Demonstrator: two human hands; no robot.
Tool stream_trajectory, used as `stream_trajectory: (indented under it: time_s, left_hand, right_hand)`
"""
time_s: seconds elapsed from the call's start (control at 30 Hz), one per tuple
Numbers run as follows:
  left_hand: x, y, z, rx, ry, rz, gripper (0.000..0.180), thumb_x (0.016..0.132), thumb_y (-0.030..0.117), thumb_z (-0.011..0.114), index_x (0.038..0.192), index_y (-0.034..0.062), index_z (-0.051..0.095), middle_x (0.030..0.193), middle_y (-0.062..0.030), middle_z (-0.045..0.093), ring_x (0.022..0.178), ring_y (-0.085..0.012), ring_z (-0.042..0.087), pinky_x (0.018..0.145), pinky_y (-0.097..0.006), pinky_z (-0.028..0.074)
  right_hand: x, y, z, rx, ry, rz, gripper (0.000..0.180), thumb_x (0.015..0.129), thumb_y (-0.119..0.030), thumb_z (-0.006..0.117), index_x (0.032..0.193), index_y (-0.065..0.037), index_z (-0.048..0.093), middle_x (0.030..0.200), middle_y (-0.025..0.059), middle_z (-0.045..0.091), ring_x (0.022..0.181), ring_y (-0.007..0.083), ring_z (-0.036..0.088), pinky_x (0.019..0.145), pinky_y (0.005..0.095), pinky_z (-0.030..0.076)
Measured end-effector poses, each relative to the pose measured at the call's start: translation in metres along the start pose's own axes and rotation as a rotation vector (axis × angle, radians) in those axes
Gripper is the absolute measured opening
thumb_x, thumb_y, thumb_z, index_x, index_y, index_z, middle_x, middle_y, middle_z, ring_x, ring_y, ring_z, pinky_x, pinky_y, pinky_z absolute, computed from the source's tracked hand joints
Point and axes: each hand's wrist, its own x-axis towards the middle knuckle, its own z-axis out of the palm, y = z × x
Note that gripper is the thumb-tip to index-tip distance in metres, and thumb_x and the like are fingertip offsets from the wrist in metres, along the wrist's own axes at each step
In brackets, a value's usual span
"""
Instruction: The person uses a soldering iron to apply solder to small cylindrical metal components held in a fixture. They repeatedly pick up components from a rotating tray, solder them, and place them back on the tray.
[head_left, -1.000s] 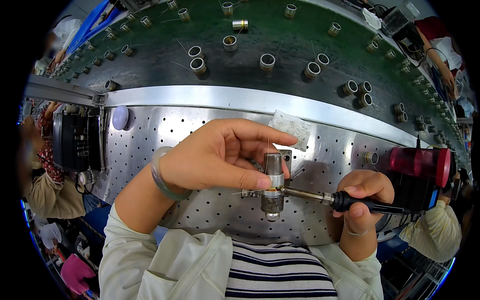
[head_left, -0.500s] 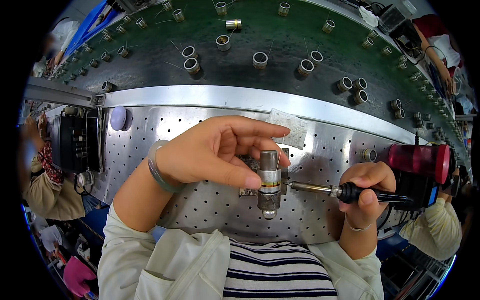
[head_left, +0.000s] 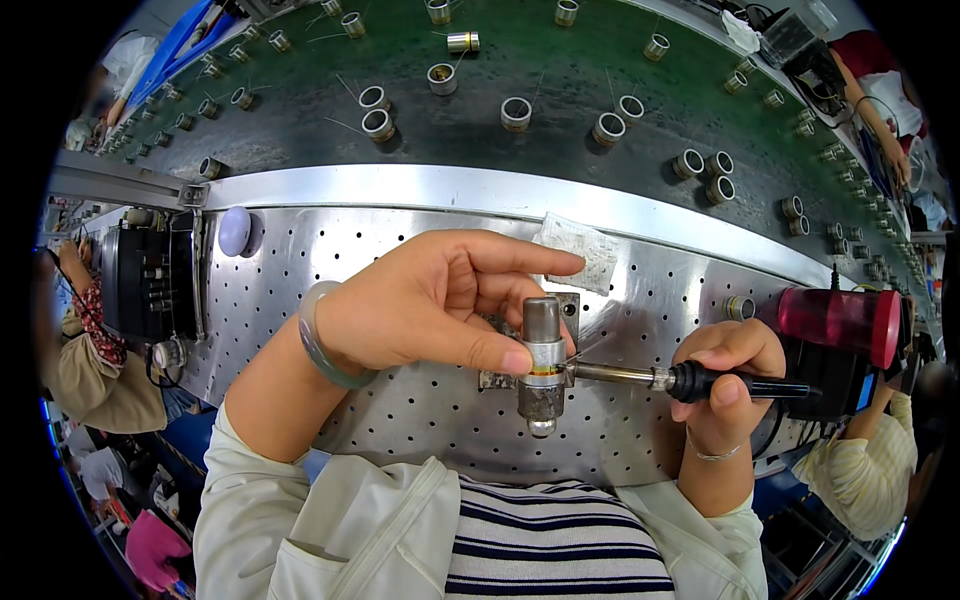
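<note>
My left hand [head_left: 400, 315] has its thumb against a metal ring [head_left: 546, 354] with a yellow band, other fingers curled behind it and the index finger stretched out above. The ring sits around a dark metal post [head_left: 541, 318] with a rounded, shiny lower end. From the right, my right hand [head_left: 735, 350] grips a soldering iron [head_left: 625, 375] by its black handle. Its tip meets the ring's side at the yellow band, and pale wisps like smoke rise beside it. A metal bracket [head_left: 568, 308] stands behind the post, partly hidden by my fingers.
Beyond a metal rail [head_left: 400, 185], a green conveyor belt [head_left: 300, 125] carries several rings with thin wires. A worn white pad [head_left: 580, 250], a purple egg-shaped object [head_left: 235, 231], a loose ring [head_left: 739, 307] and a red cylinder [head_left: 840, 325] lie around the perforated metal worktop [head_left: 420, 440]. Other people sit at both sides.
The soldering iron has moved slightly left, its tip now on the ring's band. Wisps have appeared beside it. My left hand still keeps its thumb on the ring.
</note>
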Motion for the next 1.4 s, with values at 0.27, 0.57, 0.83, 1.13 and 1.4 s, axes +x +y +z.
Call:
stream_trajectory:
  time_s: [0.27, 0.57, 0.83, 1.13, 1.4]
  left_hand:
    - [-0.002, 0.001, 0.000, -0.016, 0.004, -0.011, 0.070, 0.070, -0.009, 0.068, 0.132, -0.0074, 0.036, 0.100, -0.0225, 0.062, 0.094, -0.0222, 0.063, 0.077, -0.024, 0.052]
    - [-0.005, 0.001, -0.002, -0.006, 0.005, -0.022, 0.071, 0.070, -0.008, 0.069, 0.132, -0.0069, 0.036, 0.100, -0.0216, 0.062, 0.091, -0.0190, 0.063, 0.074, -0.021, 0.053]
    - [-0.004, 0.004, 0.008, 0.026, 0.087, -0.027, 0.070, 0.071, -0.008, 0.068, 0.133, -0.0063, 0.036, 0.099, -0.0210, 0.062, 0.088, -0.0164, 0.063, 0.071, -0.020, 0.053]
    - [-0.005, 0.003, 0.007, 0.021, 0.090, -0.027, 0.070, 0.070, -0.007, 0.070, 0.132, -0.0067, 0.036, 0.098, -0.0210, 0.063, 0.087, -0.0168, 0.063, 0.071, -0.020, 0.053]
    - [-0.006, 0.001, 0.006, 0.042, 0.096, -0.024, 0.071, 0.069, -0.007, 0.071, 0.132, -0.0074, 0.036, 0.098, -0.0214, 0.063, 0.088, -0.0180, 0.064, 0.071, -0.021, 0.053]
  right_hand:
    - [0.000, 0.004, 0.001, 0.000, -0.032, -0.019, 0.022, 0.075, -0.010, 0.072, 0.082, 0.003, 0.055, 0.065, 0.0114, 0.059, 0.048, 0.0147, 0.057, 0.045, 0.0220, 0.046]
    - [0.003, 0.008, 0.001, -0.032, -0.164, -0.182, 0.021, 0.073, -0.004, 0.071, 0.085, 0.005, 0.055, 0.065, 0.0137, 0.059, 0.047, 0.0178, 0.058, 0.044, 0.0251, 0.047]
    - [0.006, 0.006, -0.001, -0.006, -0.120, -0.178, 0.023, 0.073, -0.006, 0.071, 0.084, 0.005, 0.055, 0.064, 0.0141, 0.059, 0.047, 0.0182, 0.059, 0.044, 0.0252, 0.047]
    - [0.006, 0.008, 0.000, -0.015, -0.168, -0.163, 0.021, 0.073, -0.004, 0.071, 0.083, 0.005, 0.055, 0.063, 0.0139, 0.059, 0.047, 0.0183, 0.059, 0.044, 0.0252, 0.047]
    - [0.003, 0.008, 0.001, -0.092, -0.198, -0.228, 0.022, 0.074, -0.004, 0.070, 0.087, 0.006, 0.056, 0.062, 0.0132, 0.059, 0.046, 0.0183, 0.059, 0.042, 0.0257, 0.046]
